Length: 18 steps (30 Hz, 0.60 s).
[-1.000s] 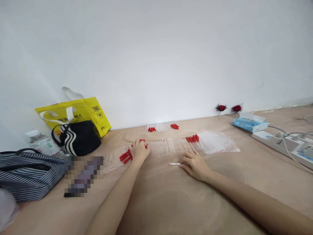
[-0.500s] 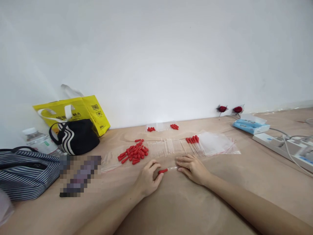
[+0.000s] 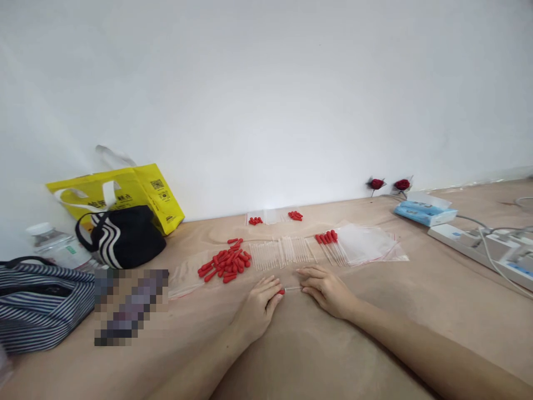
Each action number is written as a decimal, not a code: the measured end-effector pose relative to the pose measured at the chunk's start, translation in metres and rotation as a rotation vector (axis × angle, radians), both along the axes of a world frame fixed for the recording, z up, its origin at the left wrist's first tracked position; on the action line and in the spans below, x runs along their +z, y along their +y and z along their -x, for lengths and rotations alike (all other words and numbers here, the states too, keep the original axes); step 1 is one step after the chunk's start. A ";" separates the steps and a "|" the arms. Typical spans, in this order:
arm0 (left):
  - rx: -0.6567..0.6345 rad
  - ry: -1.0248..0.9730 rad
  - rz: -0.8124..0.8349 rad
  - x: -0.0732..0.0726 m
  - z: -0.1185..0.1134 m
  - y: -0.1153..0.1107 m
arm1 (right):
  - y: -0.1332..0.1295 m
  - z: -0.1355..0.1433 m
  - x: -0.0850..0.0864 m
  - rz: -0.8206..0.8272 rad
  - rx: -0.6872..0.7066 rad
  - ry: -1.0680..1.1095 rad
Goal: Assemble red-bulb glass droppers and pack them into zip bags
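My left hand (image 3: 260,308) is closed round a red rubber bulb (image 3: 282,291), so only the bulb's end shows at the fingertips. A thin clear dropper tube (image 3: 293,289) runs from the bulb's mouth to my right hand (image 3: 328,291), whose fingers pinch its other end. Beyond my left hand lies a pile of loose red bulbs (image 3: 228,263) on a clear plastic bag. A row of bare clear tubes (image 3: 283,251) is laid out past both hands. Several droppers with red bulbs fitted (image 3: 327,238) lie at the right end of that row.
Clear zip bags (image 3: 366,245) are stacked right of the droppers. Small bags with red-bulbed droppers (image 3: 275,215) lie by the wall. Bags, among them a yellow one (image 3: 125,194), and a bottle (image 3: 58,244) stand left. Tissues (image 3: 425,213) and a power strip (image 3: 478,250) are right.
My left hand has closed further over the bulb, covering most of it, and has shifted slightly right. My right hand stays nearly in place at the tube. The view has tilted slightly.
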State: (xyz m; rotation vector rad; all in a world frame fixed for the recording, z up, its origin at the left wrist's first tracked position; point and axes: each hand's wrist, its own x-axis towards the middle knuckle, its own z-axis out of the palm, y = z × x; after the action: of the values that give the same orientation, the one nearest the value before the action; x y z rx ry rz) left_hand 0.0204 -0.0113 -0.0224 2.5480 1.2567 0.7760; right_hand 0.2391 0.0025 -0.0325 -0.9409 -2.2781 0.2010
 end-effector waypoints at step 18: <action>0.082 -0.182 -0.047 0.009 -0.007 -0.005 | -0.024 0.013 0.006 -0.004 0.037 0.028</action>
State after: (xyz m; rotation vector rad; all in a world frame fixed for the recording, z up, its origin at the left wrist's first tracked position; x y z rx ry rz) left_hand 0.0276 -0.0163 -0.0136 2.4096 1.3043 1.0399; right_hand 0.2263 -0.0214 -0.0260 -0.8888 -2.2709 0.2246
